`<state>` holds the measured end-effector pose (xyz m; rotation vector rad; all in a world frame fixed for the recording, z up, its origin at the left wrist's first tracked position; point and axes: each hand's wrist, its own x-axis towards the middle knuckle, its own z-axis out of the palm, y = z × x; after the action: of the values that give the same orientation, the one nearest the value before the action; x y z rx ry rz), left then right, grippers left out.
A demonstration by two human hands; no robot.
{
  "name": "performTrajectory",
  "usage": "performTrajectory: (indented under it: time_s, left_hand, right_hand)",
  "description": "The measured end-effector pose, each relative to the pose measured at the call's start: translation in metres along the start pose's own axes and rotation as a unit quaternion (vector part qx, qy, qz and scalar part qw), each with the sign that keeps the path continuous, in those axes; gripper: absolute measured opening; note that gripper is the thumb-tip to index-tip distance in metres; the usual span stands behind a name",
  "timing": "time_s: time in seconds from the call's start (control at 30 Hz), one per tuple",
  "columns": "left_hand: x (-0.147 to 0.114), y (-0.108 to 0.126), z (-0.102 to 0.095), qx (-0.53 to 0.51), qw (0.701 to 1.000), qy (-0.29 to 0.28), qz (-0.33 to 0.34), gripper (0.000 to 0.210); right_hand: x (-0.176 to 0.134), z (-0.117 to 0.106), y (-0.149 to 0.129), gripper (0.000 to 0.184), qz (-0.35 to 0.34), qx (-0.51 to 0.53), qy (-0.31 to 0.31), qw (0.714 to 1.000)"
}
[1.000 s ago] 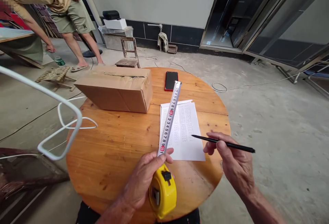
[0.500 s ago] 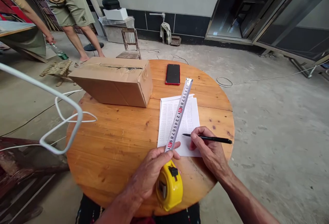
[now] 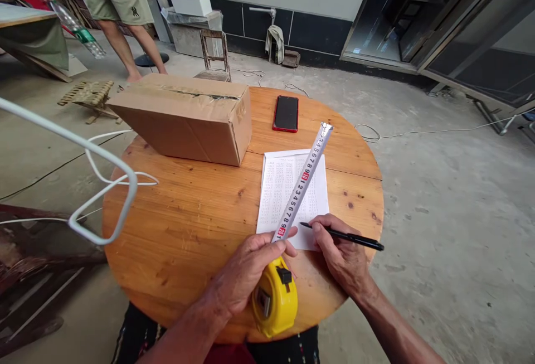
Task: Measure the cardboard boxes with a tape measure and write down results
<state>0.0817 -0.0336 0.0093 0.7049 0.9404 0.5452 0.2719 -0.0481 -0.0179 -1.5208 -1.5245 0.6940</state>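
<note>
My left hand (image 3: 257, 261) is closed on a yellow tape measure (image 3: 278, 302), thumb and fingers pinching its blade near the 20 mark. The silver blade slants up and away to the right, over a sheet of paper (image 3: 271, 185) covered in rows of small writing. Between the thumb and fingers of my right hand (image 3: 340, 247) is a black pen (image 3: 355, 237). Its tip points left, at the lower part of the sheet; whether it touches the paper I cannot tell. Part of the page is hidden behind the blade and my hands.
On the round wooden table (image 3: 188, 213) are a cardboard box (image 3: 184, 121) at the back left and a red-edged phone (image 3: 286, 113). A bent white tube (image 3: 96, 146) reaches in from the left. Behind, a person (image 3: 115, 1) holds a plastic bottle (image 3: 79, 29).
The blade's far end has swung rightward, slanting more. My right hand still holds the pen at the page's lower part. In the background, the person has lifted the bottle.
</note>
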Motion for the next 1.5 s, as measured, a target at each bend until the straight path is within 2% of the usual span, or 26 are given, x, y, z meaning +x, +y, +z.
performTrajectory:
  time_s: [0.2,0.5,0.77,0.9,1.1,1.5]
  left_hand:
    - [0.0023,0.0037,-0.0008,-0.003,1.000,-0.011,-0.014,0.022]
    - [0.0016,0.0035,-0.0012,-0.001,1.000,-0.009,-0.024,0.022]
    - [0.0048,0.0048,-0.0020,-0.001,1.000,-0.017,-0.025,0.023]
    - [0.0046,0.0037,-0.0026,0.020,1.000,0.000,-0.017,0.023]
    - [0.0036,0.0034,-0.0013,0.004,1.000,-0.015,-0.025,0.024]
    - [0.0019,0.0028,-0.0017,0.029,0.999,-0.002,-0.013,0.022]
  right_hand:
    - [0.0013,-0.0003,-0.0033,0.015,-0.044,-0.039,-0.007,0.998]
    - [0.0031,-0.0003,-0.0054,0.014,-0.051,-0.039,-0.012,0.998]
    - [0.0039,-0.0006,-0.0047,0.015,-0.054,-0.041,-0.019,0.997]
    - [0.0033,-0.0011,-0.0054,0.016,-0.047,-0.038,-0.027,0.998]
    - [0.0033,-0.0004,-0.0064,0.016,-0.047,-0.030,-0.027,0.998]
    - [0.0004,-0.0012,-0.0024,0.014,-0.031,-0.021,0.009,0.999]
